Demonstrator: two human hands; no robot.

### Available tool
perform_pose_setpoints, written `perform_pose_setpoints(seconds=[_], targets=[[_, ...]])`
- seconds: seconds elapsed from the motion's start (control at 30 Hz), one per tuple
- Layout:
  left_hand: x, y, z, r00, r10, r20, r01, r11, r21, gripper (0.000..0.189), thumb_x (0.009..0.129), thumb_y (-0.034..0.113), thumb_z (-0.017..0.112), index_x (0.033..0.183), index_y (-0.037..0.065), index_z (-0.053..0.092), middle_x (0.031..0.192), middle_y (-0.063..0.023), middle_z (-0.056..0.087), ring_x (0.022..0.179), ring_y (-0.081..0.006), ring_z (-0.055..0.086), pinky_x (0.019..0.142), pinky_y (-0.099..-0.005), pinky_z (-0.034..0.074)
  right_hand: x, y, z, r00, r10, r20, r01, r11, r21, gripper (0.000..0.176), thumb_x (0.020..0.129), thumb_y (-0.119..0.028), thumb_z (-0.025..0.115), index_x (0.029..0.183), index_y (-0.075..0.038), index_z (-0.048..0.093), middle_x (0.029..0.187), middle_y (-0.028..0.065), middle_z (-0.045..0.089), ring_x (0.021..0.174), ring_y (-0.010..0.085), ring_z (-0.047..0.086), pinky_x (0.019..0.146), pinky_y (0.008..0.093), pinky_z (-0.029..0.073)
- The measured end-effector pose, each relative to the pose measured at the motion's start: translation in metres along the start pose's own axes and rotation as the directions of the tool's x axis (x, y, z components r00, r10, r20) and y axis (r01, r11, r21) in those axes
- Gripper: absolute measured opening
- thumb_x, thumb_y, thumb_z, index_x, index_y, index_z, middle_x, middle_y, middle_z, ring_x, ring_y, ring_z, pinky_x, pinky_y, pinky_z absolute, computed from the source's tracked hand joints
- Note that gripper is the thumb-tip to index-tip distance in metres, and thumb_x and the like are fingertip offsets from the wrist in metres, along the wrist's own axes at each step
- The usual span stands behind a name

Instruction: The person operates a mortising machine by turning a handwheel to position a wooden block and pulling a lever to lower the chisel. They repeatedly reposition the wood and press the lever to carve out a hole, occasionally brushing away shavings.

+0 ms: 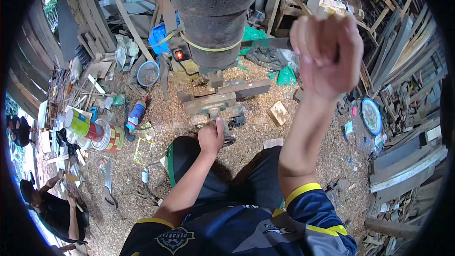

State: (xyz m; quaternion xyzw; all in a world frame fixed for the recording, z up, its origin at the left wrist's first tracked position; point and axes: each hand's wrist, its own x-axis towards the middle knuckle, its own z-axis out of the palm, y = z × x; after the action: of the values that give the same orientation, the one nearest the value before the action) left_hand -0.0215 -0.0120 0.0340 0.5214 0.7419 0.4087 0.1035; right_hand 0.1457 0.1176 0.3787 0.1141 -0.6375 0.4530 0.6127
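Raised at the right, my right hand (327, 54) is closed around the end of a dark lever (272, 43) that runs from the side of a drill-press-like machine (213, 14). Its grip is mostly hidden by the fingers. Below the machine head stands a vise (213, 106), with a brown wooden piece (253, 89) lying along its far side. My left hand (211, 136) is closed at the front of the vise, thumb pointing up toward it. Part of a dark handwheel (229, 141) shows beside that hand; the fingers hide the rest.
A lit red switch (178, 55) sits left of the machine. Shavings cover the ground. On it lie a wood block (278, 114), a blue bottle (137, 113), paint cans (111, 135) and a machete (109, 185). Another person (52, 206) sits at lower left. Timber (407, 166) lines the right.
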Motion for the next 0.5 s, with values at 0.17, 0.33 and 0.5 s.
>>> perform_pose_setpoints(seconds=[0.17, 0.33, 0.5], targets=[[0.001, 0.006, -0.003, 0.999, -0.003, -0.036, 0.002, 0.999, -0.045, 0.053, 0.107, 0.030, 0.053, 0.062, 0.000, 0.058, 0.064, -0.0256, 0.059, 0.061, -0.0474, 0.062, 0.057, -0.0545, 0.048, -0.003, 0.003, 0.001, 0.993, -0.107, 0.048, 0.108, 0.994, -0.006, 0.043, 0.110, -0.020, 0.035, 0.070, -0.008, 0.041, 0.055, -0.0004, 0.035, 0.047, 0.0108, 0.032, 0.047, 0.0306, 0.028], [0.002, 0.006, -0.002, 0.998, 0.023, -0.052, -0.024, 0.999, -0.034, 0.049, 0.105, 0.027, 0.054, 0.064, 0.001, 0.059, 0.066, -0.0230, 0.061, 0.060, -0.0453, 0.062, 0.056, -0.0528, 0.048, -0.012, 0.001, -0.007, 0.995, -0.057, 0.077, 0.059, 0.998, -0.020, 0.045, 0.113, -0.030, 0.030, 0.073, -0.015, 0.046, 0.059, -0.0028, 0.039, 0.054, 0.0115, 0.038, 0.060, 0.0325, 0.035], [0.002, 0.002, -0.003, 0.998, 0.067, -0.001, -0.067, 0.998, -0.016, 0.047, 0.105, 0.026, 0.054, 0.065, 0.003, 0.059, 0.067, -0.0220, 0.061, 0.061, -0.0439, 0.063, 0.056, -0.0523, 0.049, -0.012, -0.002, -0.005, 0.999, -0.048, -0.013, 0.047, 0.998, -0.030, 0.047, 0.113, -0.030, 0.030, 0.072, -0.016, 0.047, 0.058, -0.0039, 0.040, 0.052, 0.0106, 0.037, 0.061, 0.0322, 0.037]])
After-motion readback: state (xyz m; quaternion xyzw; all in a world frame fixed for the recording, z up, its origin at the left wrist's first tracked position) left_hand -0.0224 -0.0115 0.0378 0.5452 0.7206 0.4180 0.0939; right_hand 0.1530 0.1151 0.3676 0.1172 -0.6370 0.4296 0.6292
